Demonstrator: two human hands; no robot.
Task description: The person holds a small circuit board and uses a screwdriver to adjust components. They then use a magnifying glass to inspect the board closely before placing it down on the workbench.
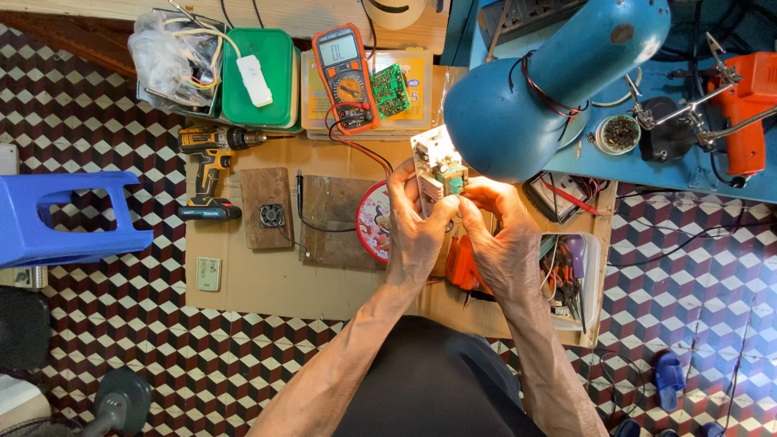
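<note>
- While both hands pinch the circuit board (437, 171) up in the air, right under the blue lamp (534, 85), the lamp is the biggest hazard: its shade hangs just above the board, so a bump w/ a knuckle could swing it or knock the board loose.
- Cardboard sheet (275, 279) on the tiled floor, below the lamp, serves as the work surface; it's crowded, so a dropped board prob lands on clutter, not on flat card.
- Cordless drill (206, 174), well left of the lamp, lies loose; likely no risk unless an arm sweeps that way.
- Multimeter (346, 77), left of the lamp: its red lead runs down twd the hands & could snag a wrist, dragging the meter off the box it sits on.
- Left hand (417, 231), below the lamp, fingers closed on the board's left edge; right hand (498, 235) pinches the right edge. Thumbs sit near components, so a slip could bend a part or prick skin.
- Orange tool (463, 263), below the lamp & under the hands, partly hidden; can't tell what it is. Board falling on it could crack.
- Green board (391, 91), left of the lamp by the meter: small, light, easily flicked away by the lead.
</note>
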